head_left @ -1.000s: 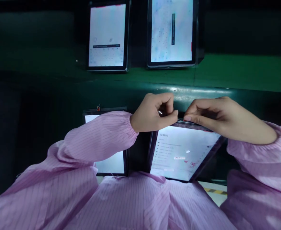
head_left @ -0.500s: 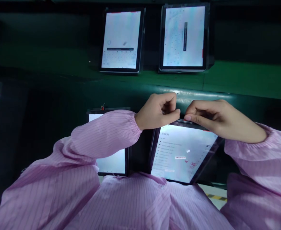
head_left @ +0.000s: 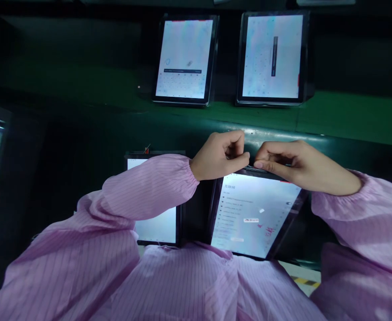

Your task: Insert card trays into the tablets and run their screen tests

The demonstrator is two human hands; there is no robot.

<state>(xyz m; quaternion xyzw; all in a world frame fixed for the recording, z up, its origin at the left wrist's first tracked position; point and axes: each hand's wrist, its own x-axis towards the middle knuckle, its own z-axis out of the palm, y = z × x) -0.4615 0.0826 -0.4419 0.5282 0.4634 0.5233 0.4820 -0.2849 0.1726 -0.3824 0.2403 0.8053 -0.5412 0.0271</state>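
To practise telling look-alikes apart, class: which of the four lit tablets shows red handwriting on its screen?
The near right-hand tablet, with the left hand and right hand at its far edge; red handwriting shows on it alone.

The sleeves point(head_left: 149, 187) are pink with thin darker stripes.

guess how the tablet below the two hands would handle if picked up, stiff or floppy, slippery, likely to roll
The tablet would probably stay stiff, as its dark border looks straight. Its smooth lit screen may feel slippery and could be fragile if it is glass. Flat and straight-edged, it seems more apt to slide than roll.
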